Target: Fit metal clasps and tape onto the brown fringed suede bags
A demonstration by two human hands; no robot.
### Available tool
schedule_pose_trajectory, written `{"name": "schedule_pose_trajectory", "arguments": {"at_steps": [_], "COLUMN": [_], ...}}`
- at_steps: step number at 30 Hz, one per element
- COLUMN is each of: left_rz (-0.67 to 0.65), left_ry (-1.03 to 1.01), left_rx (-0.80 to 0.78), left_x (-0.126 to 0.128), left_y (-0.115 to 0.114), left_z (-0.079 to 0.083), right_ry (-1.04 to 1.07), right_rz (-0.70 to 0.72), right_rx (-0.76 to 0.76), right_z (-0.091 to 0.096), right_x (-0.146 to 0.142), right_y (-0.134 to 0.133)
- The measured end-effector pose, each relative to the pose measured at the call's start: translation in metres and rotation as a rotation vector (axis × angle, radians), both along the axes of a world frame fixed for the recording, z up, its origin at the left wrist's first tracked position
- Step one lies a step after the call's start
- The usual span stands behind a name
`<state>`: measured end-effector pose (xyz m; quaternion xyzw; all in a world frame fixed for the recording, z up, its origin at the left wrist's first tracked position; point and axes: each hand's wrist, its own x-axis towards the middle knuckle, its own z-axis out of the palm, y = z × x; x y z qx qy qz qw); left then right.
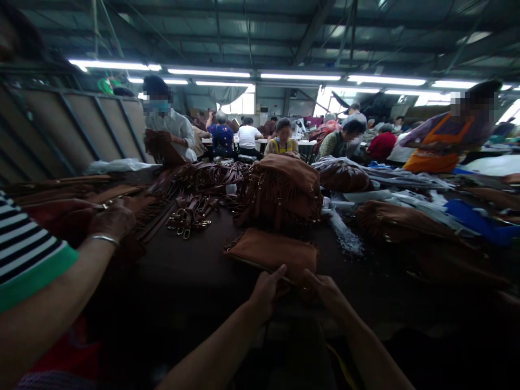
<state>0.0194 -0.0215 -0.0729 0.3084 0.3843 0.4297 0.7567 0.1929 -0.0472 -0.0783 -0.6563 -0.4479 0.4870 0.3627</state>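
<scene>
A flat brown fringed bag [272,248] lies on the dark table in front of me. My left hand [268,290] grips its near edge, thumb on top and fingers underneath. Close beside it, my right hand [325,290] pinches the near right corner of the same bag. Most of my fingers are hidden below the edge. Behind this bag rises a stack of brown fringed bags [284,187]. Left of the stack lie brown straps with metal clips [190,216].
At my left, a co-worker's hand [111,219] with a bracelet handles brown pieces. More brown bags [406,222] lie at the right, near a blue piece [483,222] and white plastic strips [345,233]. A person in an orange apron [436,154] stands at the far right.
</scene>
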Motion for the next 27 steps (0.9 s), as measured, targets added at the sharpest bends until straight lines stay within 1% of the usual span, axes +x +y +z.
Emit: {"name": "schedule_pose_trajectory", "arguments": {"at_steps": [1,2,5,7,9,11,13,14,16,19,22,24,25,27], "left_rz": [-0.058,-0.105,-0.19,-0.277,-0.369,-0.399,-0.393,-0.383,-0.356,-0.336,-0.361,-0.378,-0.392,-0.391], "left_ry": [0.004,0.028,0.213,0.423,0.688,0.981,1.241,1.347,1.51,1.627,1.653,1.705,1.74,1.842], "left_rx": [0.062,0.138,0.37,0.476,0.578,0.703,0.803,0.822,0.795,0.683,0.596,0.549,0.532,0.518], "left_x": [0.003,0.007,0.019,0.025,0.026,0.019,0.0,-0.014,-0.049,-0.11,-0.158,-0.176,-0.18,-0.177], "left_y": [-0.006,-0.012,-0.026,-0.032,-0.034,-0.03,-0.02,-0.014,0.0,0.013,0.014,0.011,0.008,0.003], "left_z": [-0.001,-0.002,-0.005,-0.008,-0.007,-0.003,0.003,0.007,0.011,0.011,0.008,0.011,0.016,0.028], "right_ry": [0.077,0.095,-0.007,-0.12,-0.21,-0.28,-0.294,-0.266,-0.145,0.014,0.061,0.078,0.08,0.078], "right_rz": [-0.08,-0.15,-0.284,-0.305,-0.274,-0.251,-0.268,-0.276,-0.264,-0.19,-0.125,-0.097,-0.08,-0.045], "right_rx": [0.012,0.033,0.144,0.254,0.348,0.369,0.341,0.324,0.273,0.178,0.121,0.105,0.103,0.104], "right_z": [-0.006,-0.011,-0.012,-0.008,-0.003,0.0,0.0,-0.001,-0.003,-0.003,-0.003,-0.004,-0.004,-0.004], "right_x": [-0.004,-0.006,-0.009,-0.01,-0.009,-0.007,0.0,0.004,0.013,0.023,0.024,0.023,0.022,0.022], "right_y": [0.0,0.001,0.002,0.002,0.004,0.008,0.016,0.02,0.028,0.036,0.041,0.043,0.044,0.045]}}
